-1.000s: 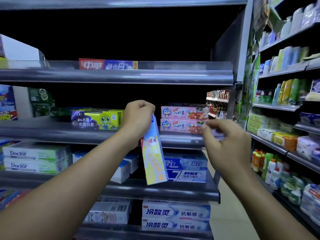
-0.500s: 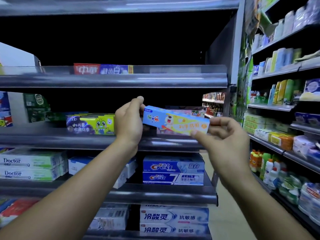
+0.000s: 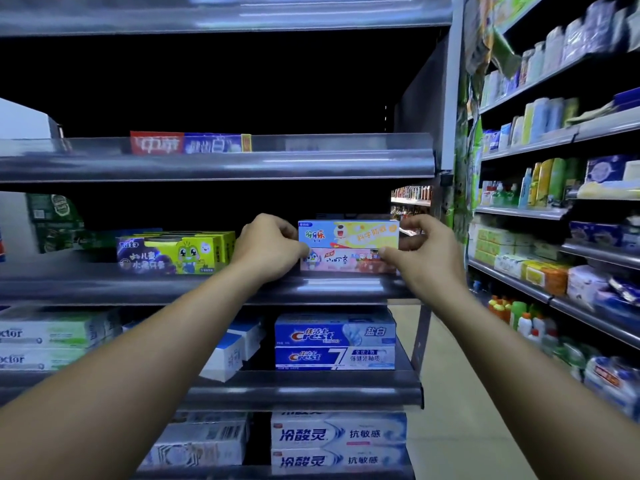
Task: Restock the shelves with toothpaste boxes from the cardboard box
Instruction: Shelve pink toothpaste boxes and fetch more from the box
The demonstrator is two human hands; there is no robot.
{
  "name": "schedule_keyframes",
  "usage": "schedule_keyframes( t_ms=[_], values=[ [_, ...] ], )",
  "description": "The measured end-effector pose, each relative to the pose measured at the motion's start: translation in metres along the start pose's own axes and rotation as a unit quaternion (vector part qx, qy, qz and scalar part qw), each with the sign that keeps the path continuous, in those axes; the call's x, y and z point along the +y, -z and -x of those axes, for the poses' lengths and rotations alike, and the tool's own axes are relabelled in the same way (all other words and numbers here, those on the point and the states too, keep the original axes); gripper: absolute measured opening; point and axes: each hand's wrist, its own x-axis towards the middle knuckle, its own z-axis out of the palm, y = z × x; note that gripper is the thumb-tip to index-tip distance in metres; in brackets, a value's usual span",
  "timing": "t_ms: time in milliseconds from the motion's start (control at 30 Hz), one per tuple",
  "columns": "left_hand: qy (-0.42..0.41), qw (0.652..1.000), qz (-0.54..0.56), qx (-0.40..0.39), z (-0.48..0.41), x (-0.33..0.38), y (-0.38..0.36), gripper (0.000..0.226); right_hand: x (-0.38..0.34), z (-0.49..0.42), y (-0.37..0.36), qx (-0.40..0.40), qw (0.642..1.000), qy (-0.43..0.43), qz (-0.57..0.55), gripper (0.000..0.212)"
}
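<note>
Both hands were on one toothpaste box [image 3: 348, 234], blue at its left end and yellow at its right. It was held level, with its long printed face toward the camera.

The left hand [image 3: 268, 245] gripped the box's left end, fingers curled over the top edge and thumb underneath. The right hand [image 3: 420, 252] pinched the right end, fingers curled over the top corner and thumb pressed along the lower edge. The hands were apart, one at each end, with the printed face showing between them.

The box sat directly above a pink box [image 3: 346, 260] at the right end of the middle shelf [image 3: 207, 289]. Whether the two boxes touched could not be told.

On the same shelf, just left of the left hand, stood yellow-and-purple boxes [image 3: 173, 252]. One shelf down, two blue Crest boxes [image 3: 334, 341] lay stacked.
</note>
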Motion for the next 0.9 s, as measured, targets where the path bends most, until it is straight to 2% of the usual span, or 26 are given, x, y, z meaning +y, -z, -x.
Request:
schedule_keyframes(
  t_ms=[100, 367, 467, 567, 600, 667, 767, 833, 900],
  values=[
    [0.003, 1.0, -0.014, -0.005, -0.002, -0.002, -0.001, 0.018, 0.003, 0.001, 0.001, -0.002, 1.0, -0.003, 0.0, 0.034],
    [0.031, 0.999, -0.008, 0.0, -0.003, 0.0, -0.004, 0.023, -0.003, -0.012, -0.002, -0.007, 0.997, -0.082, 0.0, 0.025],
    [0.034, 0.999, -0.026, -0.003, -0.003, 0.001, -0.004, 0.024, -0.005, -0.011, -0.005, -0.003, 0.996, -0.083, 0.029, 0.024],
    [0.024, 0.999, -0.037, -0.004, 0.0, 0.002, -0.002, 0.024, -0.008, -0.005, -0.005, 0.007, 0.994, -0.05, 0.097, 0.02],
    [0.009, 0.999, -0.032, 0.001, 0.004, 0.001, 0.001, 0.031, -0.01, -0.001, -0.004, 0.018, 0.992, -0.026, 0.123, 0.024],
    [-0.037, 0.999, -0.015, 0.025, 0.016, -0.004, 0.011, 0.042, -0.014, 0.013, -0.002, 0.061, 0.984, 0.051, 0.161, 0.035],
    [-0.098, 0.992, 0.024, 0.07, 0.046, -0.023, 0.039, 0.036, -0.023, 0.05, -0.001, 0.106, 0.97, 0.171, 0.139, 0.028],
    [-0.108, 0.99, 0.064, 0.058, 0.073, -0.048, 0.059, 0.029, -0.026, 0.085, -0.009, 0.086, 0.974, 0.191, 0.09, 0.026],
    [-0.095, 0.992, 0.082, 0.027, 0.104, -0.081, 0.073, 0.023, -0.024, 0.125, -0.024, 0.025, 0.983, 0.173, 0.055, 0.025]
  ],
)
